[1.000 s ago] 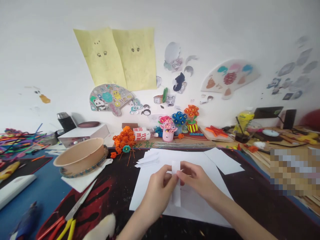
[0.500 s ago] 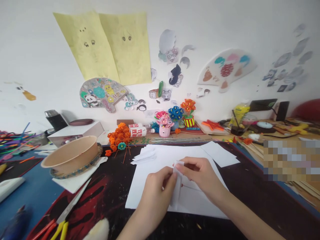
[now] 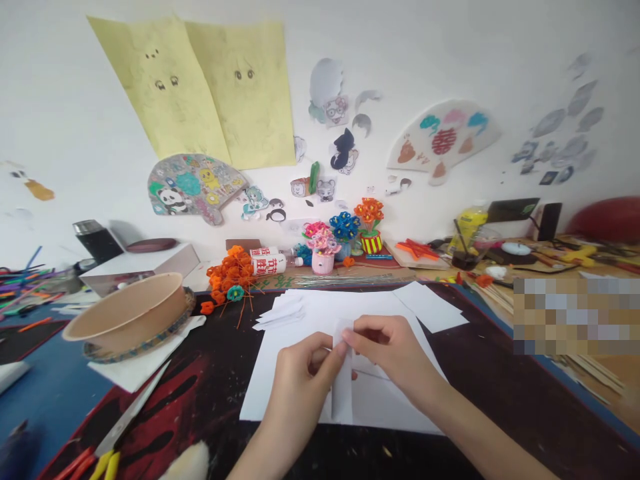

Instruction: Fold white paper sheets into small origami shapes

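Observation:
Both of my hands pinch a narrow white paper strip [image 3: 343, 393] near its top end, above a large white sheet [image 3: 300, 360] that lies on the dark red-and-black mat [image 3: 215, 387]. My left hand [image 3: 300, 387] grips the strip from the left with thumb and fingers closed. From the right, my right hand [image 3: 393, 353] holds the same top end, fingers curled. The strip hangs down toward me between the two hands. More white paper pieces [image 3: 430, 307] lie further back on the mat.
A tan paper bowl [image 3: 127, 317] sits tilted at the left on white paper. Scissors [image 3: 113, 437] with red and yellow handles lie at the lower left. Orange paper flowers [image 3: 227, 277], a glue bottle [image 3: 270, 263] and small flower pots [image 3: 345, 243] stand along the wall.
The view has drifted right and slightly up, so everything sits further left in the picture. My hands stay pinched on the strip's top end with small finger shifts.

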Available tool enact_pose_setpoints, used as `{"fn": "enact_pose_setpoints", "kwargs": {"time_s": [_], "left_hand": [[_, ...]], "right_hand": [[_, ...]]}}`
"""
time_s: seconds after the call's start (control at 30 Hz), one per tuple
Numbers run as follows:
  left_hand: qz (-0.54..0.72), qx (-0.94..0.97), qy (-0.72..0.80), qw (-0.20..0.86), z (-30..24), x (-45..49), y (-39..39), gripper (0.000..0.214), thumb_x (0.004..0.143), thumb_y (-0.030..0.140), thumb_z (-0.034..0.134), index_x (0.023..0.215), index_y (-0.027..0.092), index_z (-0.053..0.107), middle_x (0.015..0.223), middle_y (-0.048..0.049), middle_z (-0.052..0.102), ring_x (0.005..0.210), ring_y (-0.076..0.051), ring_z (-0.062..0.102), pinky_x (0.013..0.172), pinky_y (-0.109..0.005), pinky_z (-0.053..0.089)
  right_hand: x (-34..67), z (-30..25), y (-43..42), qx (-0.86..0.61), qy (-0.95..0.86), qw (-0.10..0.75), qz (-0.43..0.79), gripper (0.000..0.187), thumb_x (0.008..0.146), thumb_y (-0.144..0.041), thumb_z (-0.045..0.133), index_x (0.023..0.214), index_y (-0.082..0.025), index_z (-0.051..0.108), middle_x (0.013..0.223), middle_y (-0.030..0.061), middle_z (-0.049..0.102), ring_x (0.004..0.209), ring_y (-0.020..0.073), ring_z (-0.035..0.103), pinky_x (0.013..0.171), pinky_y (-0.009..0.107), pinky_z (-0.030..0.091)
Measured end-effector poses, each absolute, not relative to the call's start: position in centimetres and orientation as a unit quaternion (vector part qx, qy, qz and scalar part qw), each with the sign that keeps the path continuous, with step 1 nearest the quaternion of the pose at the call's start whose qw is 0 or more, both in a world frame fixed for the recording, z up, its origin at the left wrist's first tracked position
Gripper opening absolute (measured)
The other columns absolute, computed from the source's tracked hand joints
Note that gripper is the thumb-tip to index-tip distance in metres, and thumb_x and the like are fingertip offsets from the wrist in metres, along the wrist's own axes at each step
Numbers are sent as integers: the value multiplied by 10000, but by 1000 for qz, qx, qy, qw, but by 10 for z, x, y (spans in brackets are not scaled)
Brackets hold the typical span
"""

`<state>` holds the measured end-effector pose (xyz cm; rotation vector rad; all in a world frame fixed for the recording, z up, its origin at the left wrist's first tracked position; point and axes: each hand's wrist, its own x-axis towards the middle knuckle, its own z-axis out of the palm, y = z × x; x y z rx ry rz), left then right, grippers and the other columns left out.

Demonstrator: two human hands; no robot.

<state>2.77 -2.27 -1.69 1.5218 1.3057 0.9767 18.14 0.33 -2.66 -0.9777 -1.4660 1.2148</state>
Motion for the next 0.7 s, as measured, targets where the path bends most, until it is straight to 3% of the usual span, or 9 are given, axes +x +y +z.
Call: {"fn": "enact_pose_setpoints", "kwargs": {"time_s": [0.17,0.3,0.47,0.7], "left_hand": [[394,614,525,438,-18,28,-23,436,787,575,580,714,154,663,488,6,577,480,-131,521,456,-204,358],[403,620,517,431,-18,26,-21,365,806,501,590,704,157,655,558,-3,603,516,-130,529,480,-209,383],[464,587,510,424,-18,22,-17,244,801,413,623,840,172,618,623,13,606,551,-128,539,532,-218,407],[476,552,495,473,-18,19,-17,262,758,408,685,731,155,624,641,16,568,583,-100,449,555,-204,356]], "right_hand": [[183,-26,3,-377,-596,479,522,337,771,-388,684,553,-162,558,540,-40,411,539,105,370,495,230,331],[184,-23,3,-369,-612,468,519,344,776,-360,680,534,-159,542,533,-36,430,541,101,387,507,225,341],[185,-22,1,-358,-634,432,532,309,806,-349,651,577,-149,598,543,-31,470,537,92,382,509,219,327],[185,-25,1,-350,-651,412,533,305,799,-353,683,587,-147,609,537,-41,471,532,86,363,507,224,290]]}}
